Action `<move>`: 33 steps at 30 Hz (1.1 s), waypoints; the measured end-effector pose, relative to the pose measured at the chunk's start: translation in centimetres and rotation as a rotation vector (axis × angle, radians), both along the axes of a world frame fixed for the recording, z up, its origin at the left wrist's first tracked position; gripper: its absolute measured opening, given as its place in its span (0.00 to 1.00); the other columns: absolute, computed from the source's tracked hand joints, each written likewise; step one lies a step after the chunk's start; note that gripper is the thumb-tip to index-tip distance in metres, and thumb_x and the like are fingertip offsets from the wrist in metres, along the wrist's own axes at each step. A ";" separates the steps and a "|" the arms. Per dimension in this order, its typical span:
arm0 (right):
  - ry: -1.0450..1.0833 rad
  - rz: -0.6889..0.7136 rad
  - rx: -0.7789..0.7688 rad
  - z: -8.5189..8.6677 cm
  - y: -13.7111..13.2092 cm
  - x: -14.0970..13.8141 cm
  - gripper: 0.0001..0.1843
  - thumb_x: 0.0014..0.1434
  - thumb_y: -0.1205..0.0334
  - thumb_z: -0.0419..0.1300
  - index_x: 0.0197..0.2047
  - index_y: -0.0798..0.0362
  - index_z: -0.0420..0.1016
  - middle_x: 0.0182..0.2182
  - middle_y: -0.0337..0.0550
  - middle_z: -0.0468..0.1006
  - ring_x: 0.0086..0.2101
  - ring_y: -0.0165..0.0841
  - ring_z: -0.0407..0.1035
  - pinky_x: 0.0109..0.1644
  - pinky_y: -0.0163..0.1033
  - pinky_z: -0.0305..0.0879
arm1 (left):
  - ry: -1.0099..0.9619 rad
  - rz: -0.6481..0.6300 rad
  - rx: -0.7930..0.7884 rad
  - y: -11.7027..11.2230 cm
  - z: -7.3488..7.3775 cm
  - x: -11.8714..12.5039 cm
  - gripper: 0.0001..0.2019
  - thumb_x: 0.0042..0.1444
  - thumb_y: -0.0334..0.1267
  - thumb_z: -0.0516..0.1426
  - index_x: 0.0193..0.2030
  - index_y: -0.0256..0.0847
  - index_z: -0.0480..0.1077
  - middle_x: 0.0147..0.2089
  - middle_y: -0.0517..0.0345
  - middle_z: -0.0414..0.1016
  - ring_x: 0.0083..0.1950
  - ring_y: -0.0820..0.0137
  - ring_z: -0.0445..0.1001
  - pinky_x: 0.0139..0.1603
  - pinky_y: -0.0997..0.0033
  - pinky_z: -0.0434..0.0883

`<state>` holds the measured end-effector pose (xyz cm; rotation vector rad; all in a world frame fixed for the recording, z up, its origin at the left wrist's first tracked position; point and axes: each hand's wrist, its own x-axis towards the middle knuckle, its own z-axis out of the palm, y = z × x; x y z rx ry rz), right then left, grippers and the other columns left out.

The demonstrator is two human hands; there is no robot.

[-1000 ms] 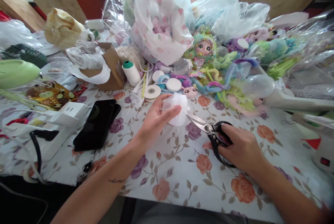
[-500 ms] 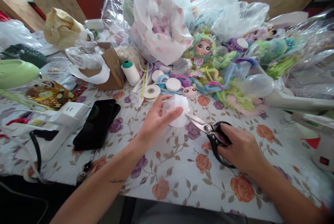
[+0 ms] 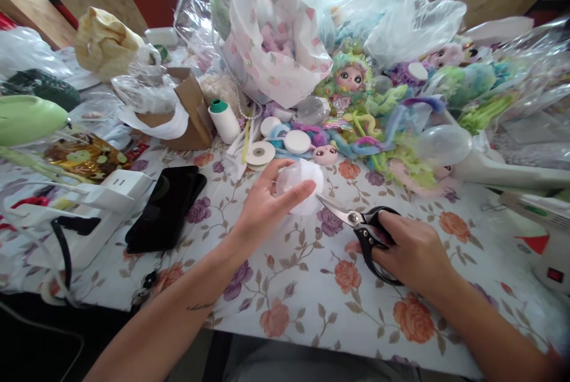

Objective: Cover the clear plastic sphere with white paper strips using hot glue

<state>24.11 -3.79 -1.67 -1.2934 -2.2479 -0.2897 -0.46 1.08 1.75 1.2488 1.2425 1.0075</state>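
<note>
My left hand [image 3: 281, 192] is closed around a round, translucent white piece [image 3: 299, 173], its thumb lying across the top. A sheer whitish layer shows on it; I cannot make out exactly what it is. In my right hand [image 3: 412, 245] are scissors [image 3: 356, 220] with black handles and silver blades. They point left, and their tips are at the right edge of the round piece, where I cannot tell if they touch it. The blades look nearly closed. Just beyond my left hand lie a white ribbon spool [image 3: 260, 155] and a small doll face [image 3: 326, 154].
Behind are a thread cone [image 3: 224, 122], a cardboard box [image 3: 195, 110], a strawberry-print bag [image 3: 276, 55], a dressed doll [image 3: 348, 82] and clear plastic domes [image 3: 445, 143]. To the left lie black phones [image 3: 162, 210] and a power strip [image 3: 73, 233]; a glue gun [image 3: 534, 239] is at right.
My left thumb has shifted slightly right over the round piece, whose sheer layer now lies differently. My right hand and the scissors stay almost still.
</note>
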 end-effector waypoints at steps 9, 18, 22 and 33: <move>-0.040 0.013 -0.007 0.1 0.0 0.2 0.14 0.55 0.64 0.54 0.26 0.46 0.49 0.15 0.31 0.58 0.15 0.28 0.58 0.19 0.34 0.53 | 0.171 0.045 0.124 0.1 -0.4 -0.4 0.27 0.49 0.60 0.65 0.52 0.52 0.71 0.47 0.59 0.73 0.41 0.69 0.73 0.32 0.75 0.70; -0.061 -0.002 -0.069 0.1 0.0 0.1 0.14 0.53 0.65 0.54 0.27 0.46 0.48 0.15 0.31 0.59 0.15 0.29 0.59 0.20 0.34 0.53 | 0.301 0.066 0.191 0.2 -0.7 -0.8 0.28 0.49 0.61 0.63 0.54 0.52 0.70 0.54 0.56 0.73 0.50 0.59 0.74 0.45 0.63 0.73; -0.057 0.007 -0.108 0.2 0.0 0.2 0.13 0.51 0.66 0.54 0.27 0.46 0.48 0.15 0.31 0.59 0.15 0.29 0.59 0.20 0.34 0.53 | 0.338 0.071 0.207 0.3 -0.6 -0.8 0.29 0.48 0.62 0.64 0.54 0.52 0.70 0.53 0.56 0.74 0.51 0.59 0.74 0.51 0.59 0.72; -0.015 0.030 -0.250 0.0 -0.1 0.6 0.15 0.54 0.64 0.55 0.26 0.45 0.48 0.16 0.32 0.62 0.17 0.29 0.58 0.22 0.34 0.54 | 0.292 0.024 0.138 0.1 0.1 -0.8 0.28 0.50 0.61 0.64 0.54 0.51 0.71 0.53 0.55 0.74 0.51 0.59 0.74 0.43 0.68 0.73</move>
